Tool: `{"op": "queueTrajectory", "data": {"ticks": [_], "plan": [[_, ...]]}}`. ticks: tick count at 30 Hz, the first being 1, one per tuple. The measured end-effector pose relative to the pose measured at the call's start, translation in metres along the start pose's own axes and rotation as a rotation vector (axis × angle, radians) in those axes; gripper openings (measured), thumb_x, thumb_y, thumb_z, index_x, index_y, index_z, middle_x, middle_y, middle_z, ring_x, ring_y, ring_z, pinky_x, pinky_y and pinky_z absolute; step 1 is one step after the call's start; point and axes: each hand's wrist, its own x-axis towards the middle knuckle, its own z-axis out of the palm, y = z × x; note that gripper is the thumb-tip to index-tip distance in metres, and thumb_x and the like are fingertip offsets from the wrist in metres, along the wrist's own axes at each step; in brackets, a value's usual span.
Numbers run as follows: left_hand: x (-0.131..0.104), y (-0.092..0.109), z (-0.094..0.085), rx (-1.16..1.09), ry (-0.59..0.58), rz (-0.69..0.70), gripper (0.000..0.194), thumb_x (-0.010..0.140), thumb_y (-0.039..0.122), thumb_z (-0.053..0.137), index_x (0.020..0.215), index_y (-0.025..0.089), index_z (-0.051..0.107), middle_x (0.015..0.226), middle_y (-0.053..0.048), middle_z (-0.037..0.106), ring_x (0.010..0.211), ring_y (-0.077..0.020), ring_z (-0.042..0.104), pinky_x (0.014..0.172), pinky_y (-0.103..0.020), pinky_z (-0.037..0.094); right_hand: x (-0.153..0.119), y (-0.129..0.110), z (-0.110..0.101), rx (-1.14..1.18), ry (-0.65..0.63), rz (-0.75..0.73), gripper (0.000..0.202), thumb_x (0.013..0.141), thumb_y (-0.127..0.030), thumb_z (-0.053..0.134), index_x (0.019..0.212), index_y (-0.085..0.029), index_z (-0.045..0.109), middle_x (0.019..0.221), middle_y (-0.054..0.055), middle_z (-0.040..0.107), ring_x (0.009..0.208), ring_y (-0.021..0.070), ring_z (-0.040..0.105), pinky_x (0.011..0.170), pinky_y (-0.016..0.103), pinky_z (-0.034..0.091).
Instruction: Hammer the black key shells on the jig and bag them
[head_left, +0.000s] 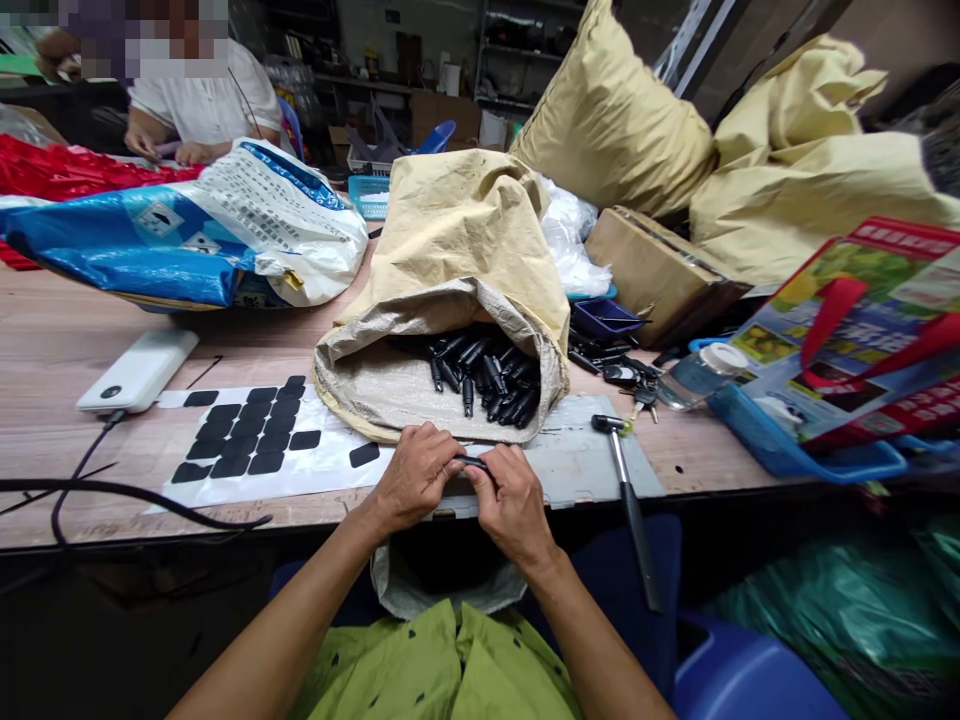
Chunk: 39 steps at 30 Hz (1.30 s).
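Between both hands, at the table's front edge, is a small black tube-like part (pixel 471 461). My left hand (pixel 421 470) pinches its left end, and my right hand (pixel 514 500) grips its right end. Fingers hide most of the part. Just beyond them a yellow woven sack (pixel 457 215) lies with its mouth toward me. Many similar black parts (pixel 487 375) are heaped inside that mouth. Below my hands, at my lap, hangs the rim of another pale bag (pixel 390 585). A small hammer (pixel 626 490) rests to the right, its handle sticking out past the table edge.
Left are a white sheet with black stickers (pixel 247 430), a white power bank (pixel 139 370) with a cable, and a blue-white sack (pixel 225 235). Right are keys (pixel 643 395), a clear jar (pixel 697 378), a blue basket (pixel 780 455) and a printed bag (pixel 862 330). Another person (pixel 202 100) sits across.
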Motion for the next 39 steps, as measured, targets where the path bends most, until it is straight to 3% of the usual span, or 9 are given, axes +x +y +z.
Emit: {"op": "queueTrajectory", "data": {"ticks": [5,8,15,21,29,36,39], "plan": [[0.0,0.001,-0.004,-0.072,-0.037,-0.023,0.033,0.106,0.036,0.038,0.1,0.022,0.068,0.091,-0.004,0.069,0.09,-0.0225,0.052,0.085,-0.041,0.031,0.0,0.006,-0.01,0.132,-0.095,-0.002,0.017,0.098,-0.035,0.06,0.105,-0.02,0.063,0.093,0.006,0.062,0.089,0.0217,0.057,0.081,0.033,0.046],[0.0,0.0,-0.004,-0.09,-0.05,-0.029,0.036,0.107,0.037,0.036,0.098,0.022,0.067,0.09,-0.003,0.07,0.089,-0.0219,0.052,0.085,-0.041,0.031,-0.001,0.007,-0.012,0.165,-0.104,0.022,0.02,0.094,-0.034,0.065,0.109,-0.02,0.063,0.091,0.005,0.06,0.085,0.0201,0.058,0.079,0.032,0.047],[0.0,0.001,-0.005,-0.084,-0.108,-0.026,0.041,0.107,0.038,0.034,0.086,0.021,0.065,0.081,-0.002,0.068,0.087,-0.0213,0.052,0.086,-0.041,0.03,-0.001,0.008,-0.012,0.159,-0.115,-0.003,0.013,0.096,-0.031,0.063,0.104,-0.021,0.064,0.091,0.005,0.063,0.086,0.0202,0.059,0.078,0.031,0.047],[0.0,0.005,-0.006,-0.088,-0.051,-0.029,0.031,0.106,0.038,0.04,0.102,0.023,0.067,0.09,-0.003,0.07,0.09,-0.0218,0.054,0.087,-0.041,0.032,-0.002,0.01,-0.009,0.122,-0.092,0.006,0.013,0.098,-0.033,0.059,0.103,-0.021,0.065,0.091,0.005,0.064,0.087,0.0204,0.059,0.078,0.032,0.047],[0.0,0.002,-0.002,-0.004,-0.074,0.011,0.042,0.108,0.037,0.029,0.091,0.02,0.064,0.087,-0.004,0.069,0.086,-0.0215,0.052,0.084,-0.042,0.031,0.0,0.006,-0.012,0.07,-0.146,-0.042,0.014,0.101,-0.032,0.053,0.104,-0.022,0.063,0.093,0.006,0.063,0.09,0.0212,0.057,0.08,0.033,0.044],[0.001,0.001,-0.002,-0.012,-0.11,0.013,0.048,0.109,0.04,0.025,0.085,0.02,0.062,0.083,-0.003,0.065,0.085,-0.021,0.05,0.085,-0.042,0.031,0.001,0.001,0.0,0.017,-0.039,-0.059,0.02,0.099,-0.024,0.049,0.081,-0.022,0.057,0.082,0.006,0.057,0.083,0.023,0.049,0.074,0.036,0.04],[0.001,-0.001,-0.003,-0.045,-0.116,0.002,0.047,0.109,0.04,0.025,0.084,0.021,0.061,0.083,-0.003,0.065,0.085,-0.021,0.05,0.084,-0.042,0.031,0.001,0.0,0.002,0.042,-0.027,-0.038,0.019,0.098,-0.025,0.051,0.08,-0.022,0.057,0.08,0.006,0.058,0.081,0.0226,0.05,0.074,0.035,0.041]]}}
